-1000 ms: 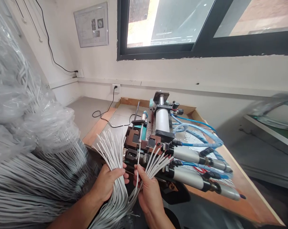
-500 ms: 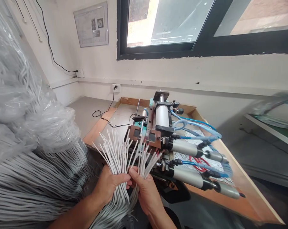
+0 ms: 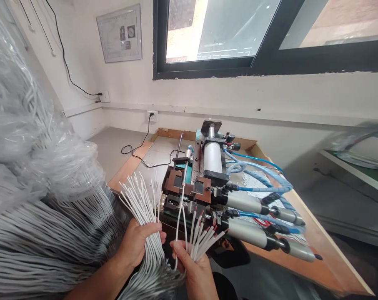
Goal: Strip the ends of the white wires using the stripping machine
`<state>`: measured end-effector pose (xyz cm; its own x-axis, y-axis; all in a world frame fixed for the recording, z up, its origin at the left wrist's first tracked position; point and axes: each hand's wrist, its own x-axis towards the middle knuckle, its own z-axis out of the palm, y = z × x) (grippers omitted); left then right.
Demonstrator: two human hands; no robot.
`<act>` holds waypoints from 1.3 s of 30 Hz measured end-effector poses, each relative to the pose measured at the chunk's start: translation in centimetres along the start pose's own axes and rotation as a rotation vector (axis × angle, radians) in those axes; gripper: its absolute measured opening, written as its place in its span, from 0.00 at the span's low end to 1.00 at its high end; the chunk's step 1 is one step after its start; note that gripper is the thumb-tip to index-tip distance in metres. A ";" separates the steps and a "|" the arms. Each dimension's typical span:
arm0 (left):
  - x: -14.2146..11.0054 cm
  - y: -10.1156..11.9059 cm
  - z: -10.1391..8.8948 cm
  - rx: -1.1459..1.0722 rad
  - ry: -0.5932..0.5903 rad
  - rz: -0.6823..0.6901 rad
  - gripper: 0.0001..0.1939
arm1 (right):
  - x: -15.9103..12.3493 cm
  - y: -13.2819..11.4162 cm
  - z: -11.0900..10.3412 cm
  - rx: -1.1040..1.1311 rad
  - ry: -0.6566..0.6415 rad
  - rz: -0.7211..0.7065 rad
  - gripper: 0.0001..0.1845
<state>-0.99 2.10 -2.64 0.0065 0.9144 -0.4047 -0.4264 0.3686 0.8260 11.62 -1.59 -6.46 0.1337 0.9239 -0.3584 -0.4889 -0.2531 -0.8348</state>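
My left hand (image 3: 135, 241) is wrapped round a thick bundle of white cables (image 3: 143, 206), whose ends fan out above the thumb. My right hand (image 3: 195, 266) grips a smaller bundle of white cables (image 3: 205, 241), several with red showing at their tips. Between its thumb and forefinger, two separate cables (image 3: 180, 216) stand upright, and the longer one's end overlaps the front of a pneumatic machine (image 3: 204, 186). Whether that end touches the machine, I cannot tell. The lower cable lengths sag together below both hands.
Plastic-wrapped cable bundles (image 3: 51, 241) are heaped at the left. The machine stands in a wood-edged tray (image 3: 335, 266), its silver cylinders (image 3: 249, 233) and blue air hoses (image 3: 266, 188) reaching right. A black power cord (image 3: 145, 160) lies behind. A shelf (image 3: 354, 171) juts in at the right.
My hands have moved apart, the right one slightly right and down with its red-tipped cables. Two cables now stand out singly from my right hand toward the machine.
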 end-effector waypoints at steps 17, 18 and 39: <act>0.0 0.0 0.2 0.004 -0.012 -0.027 0.07 | 0.7 0.4 -0.9 -0.031 -0.030 0.024 0.15; 0.0 0.0 0.2 0.003 -0.014 -0.027 0.08 | 0.8 0.4 -0.9 -0.036 -0.031 0.027 0.15; 1.3 -0.2 0.2 -0.147 0.068 0.023 0.08 | 3.0 4.7 -4.2 -0.742 -0.299 -0.270 0.31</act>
<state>-0.70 3.23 -3.29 -0.0639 0.9072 -0.4157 -0.5535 0.3144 0.7712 13.36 -1.26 -13.19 -0.1207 0.9903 -0.0685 0.2345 -0.0386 -0.9714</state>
